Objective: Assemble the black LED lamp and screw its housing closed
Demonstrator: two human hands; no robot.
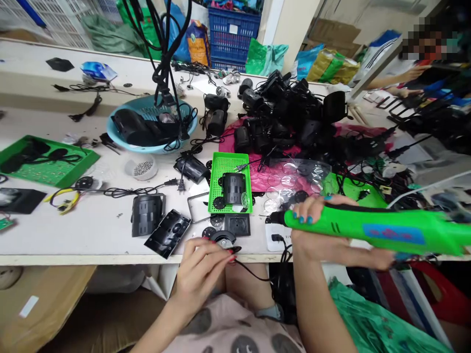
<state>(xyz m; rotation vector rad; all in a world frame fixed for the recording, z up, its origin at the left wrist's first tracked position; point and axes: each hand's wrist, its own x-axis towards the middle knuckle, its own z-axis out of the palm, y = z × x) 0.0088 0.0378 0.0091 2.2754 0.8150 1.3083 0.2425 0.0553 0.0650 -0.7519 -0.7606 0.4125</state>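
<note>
Both my hands are busy: my right hand (316,220) grips the green electric screwdriver (371,226), lying level with its tip pointing left, while my left hand (202,269) pinches a round black part (223,239) at the desk's (73,235) near edge.

This is a small assembly workshop for electrical goods, cluttered and hand-run. A long white workbench (73,230) carries a heap of black plastic lamp housings (287,113) with trailing cords, a blue basin (147,142) of more parts, a green perforated tray (230,166) holding a black casing, a small tub of screws (143,168) and a green circuit-board panel (44,162). A green electric screwdriver (371,226) is in use at the bench edge. Stacked blue crates (235,29), stuffed sacks and cardboard line the back, and another person sits working at the far right
</note>
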